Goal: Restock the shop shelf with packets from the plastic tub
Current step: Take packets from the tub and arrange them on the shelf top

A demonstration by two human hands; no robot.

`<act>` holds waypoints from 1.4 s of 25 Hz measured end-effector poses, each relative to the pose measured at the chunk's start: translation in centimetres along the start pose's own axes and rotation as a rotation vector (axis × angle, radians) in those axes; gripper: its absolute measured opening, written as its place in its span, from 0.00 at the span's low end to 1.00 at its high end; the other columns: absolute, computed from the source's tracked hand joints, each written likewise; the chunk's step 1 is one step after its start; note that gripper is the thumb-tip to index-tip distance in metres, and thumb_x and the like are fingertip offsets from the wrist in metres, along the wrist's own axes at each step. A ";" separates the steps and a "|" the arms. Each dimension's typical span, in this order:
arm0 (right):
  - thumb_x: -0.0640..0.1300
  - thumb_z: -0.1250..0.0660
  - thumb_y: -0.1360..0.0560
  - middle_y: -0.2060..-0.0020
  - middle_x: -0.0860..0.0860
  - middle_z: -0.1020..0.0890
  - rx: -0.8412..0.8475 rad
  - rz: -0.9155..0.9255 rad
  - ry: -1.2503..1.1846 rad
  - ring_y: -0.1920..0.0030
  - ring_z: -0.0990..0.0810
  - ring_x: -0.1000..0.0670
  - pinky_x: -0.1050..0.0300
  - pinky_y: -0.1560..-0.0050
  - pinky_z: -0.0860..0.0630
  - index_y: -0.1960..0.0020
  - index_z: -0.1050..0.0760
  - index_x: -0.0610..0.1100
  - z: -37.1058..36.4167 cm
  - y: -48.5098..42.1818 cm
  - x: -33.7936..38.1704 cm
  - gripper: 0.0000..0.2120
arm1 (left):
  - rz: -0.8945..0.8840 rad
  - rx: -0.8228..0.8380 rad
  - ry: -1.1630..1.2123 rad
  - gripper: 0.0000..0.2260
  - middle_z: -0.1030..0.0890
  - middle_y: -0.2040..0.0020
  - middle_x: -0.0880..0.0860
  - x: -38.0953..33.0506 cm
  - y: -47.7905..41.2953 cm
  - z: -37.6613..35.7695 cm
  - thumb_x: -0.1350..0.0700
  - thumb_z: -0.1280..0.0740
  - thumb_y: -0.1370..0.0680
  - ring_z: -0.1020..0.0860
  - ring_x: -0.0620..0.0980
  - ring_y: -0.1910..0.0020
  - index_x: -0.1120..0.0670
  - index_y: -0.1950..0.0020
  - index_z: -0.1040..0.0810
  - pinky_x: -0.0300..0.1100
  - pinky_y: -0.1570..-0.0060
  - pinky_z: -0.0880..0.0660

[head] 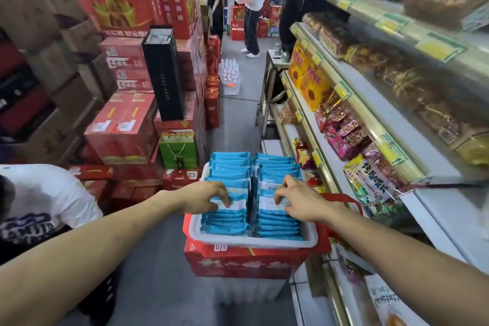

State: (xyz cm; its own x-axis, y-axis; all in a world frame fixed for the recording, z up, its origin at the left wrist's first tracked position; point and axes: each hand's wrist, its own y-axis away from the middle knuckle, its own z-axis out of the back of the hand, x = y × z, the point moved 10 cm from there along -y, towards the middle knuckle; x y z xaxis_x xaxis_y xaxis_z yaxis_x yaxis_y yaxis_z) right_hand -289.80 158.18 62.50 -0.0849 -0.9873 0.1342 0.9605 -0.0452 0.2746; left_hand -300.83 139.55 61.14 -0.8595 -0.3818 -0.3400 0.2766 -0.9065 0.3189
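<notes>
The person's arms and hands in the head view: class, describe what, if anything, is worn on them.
The left forearm and right forearm are bare to the frame edge; no sleeve shows. The left hand and right hand wear no gloves, and no watch, bracelet or ring is visible.

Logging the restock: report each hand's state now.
Left hand: grips left-row blue packets.
Right hand: grips right-row blue packets.

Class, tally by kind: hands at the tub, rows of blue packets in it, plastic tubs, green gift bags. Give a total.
Hands: 2 (left hand, right hand)
Rows of blue packets: 2
Plastic tub: 1
Green gift bag: 1
Total: 6
</notes>
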 end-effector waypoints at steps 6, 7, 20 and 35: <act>0.37 0.36 0.20 0.43 0.55 0.21 -0.012 0.057 0.022 0.41 0.22 0.49 0.50 0.43 0.26 0.42 0.19 0.57 0.9 0.8 0.8 0.17 | -0.068 -0.077 0.025 0.17 0.23 0.37 0.41 -0.8 -0.4 1.4 0.64 0.36 0.18 0.23 0.45 0.37 0.44 0.38 0.18 0.44 0.36 0.26; 0.37 0.36 0.19 0.44 0.55 0.21 -0.015 0.066 0.009 0.41 0.22 0.49 0.49 0.42 0.26 0.42 0.19 0.56 2.2 0.8 1.0 0.16 | -0.078 -0.088 0.055 0.17 0.23 0.39 0.38 -1.1 -0.5 2.7 0.64 0.36 0.18 0.23 0.43 0.38 0.43 0.38 0.18 0.43 0.36 0.26; 0.38 0.26 0.25 0.47 0.58 0.19 -0.458 -0.087 -0.057 0.51 0.22 0.58 0.60 0.49 0.29 0.42 0.16 0.56 42.8 15.3 -9.6 0.17 | -0.443 -0.425 0.076 0.20 0.18 0.43 0.41 -21.0 -5.8 41.5 0.66 0.32 0.20 0.20 0.41 0.45 0.39 0.44 0.15 0.41 0.43 0.23; 0.37 0.24 0.26 0.43 0.58 0.19 -0.614 -0.760 0.034 0.49 0.22 0.59 0.66 0.43 0.27 0.38 0.18 0.53 41.4 48.9 -35.0 0.20 | -0.961 -0.349 0.025 0.18 0.22 0.42 0.39 -57.6 -19.9 41.9 0.63 0.32 0.19 0.23 0.40 0.44 0.38 0.44 0.16 0.40 0.42 0.24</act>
State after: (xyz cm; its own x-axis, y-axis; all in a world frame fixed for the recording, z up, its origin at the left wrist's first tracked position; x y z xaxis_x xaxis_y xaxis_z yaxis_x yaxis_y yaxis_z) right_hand -250.88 196.79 110.68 -0.7401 -0.6656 0.0961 0.6246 -0.7333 -0.2686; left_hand -274.87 187.15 111.41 -0.7757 0.5346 -0.3353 -0.4120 -0.8315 -0.3726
